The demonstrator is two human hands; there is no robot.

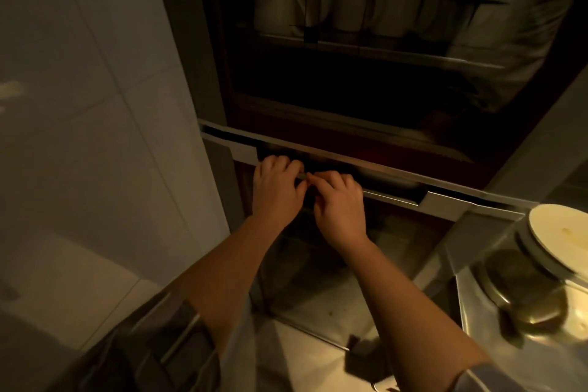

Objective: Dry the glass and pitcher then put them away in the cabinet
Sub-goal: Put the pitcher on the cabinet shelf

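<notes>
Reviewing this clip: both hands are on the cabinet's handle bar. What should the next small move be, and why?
Probably pull the handle bar outward. The left hand and right hand both curl over it, and the glass-fronted cabinet looks closed, with white cups behind the glass.

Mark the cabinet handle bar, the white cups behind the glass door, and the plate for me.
handle bar (391, 192): head view, bare stretch right of the hands.
white cups (346, 3): head view, side of a middle cup.
plate (563, 232): head view, its pale face at right edge.

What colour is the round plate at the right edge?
The plate looks cream-white with a faint yellowish smear, seen in the head view, though the light is warm and dim.
</notes>
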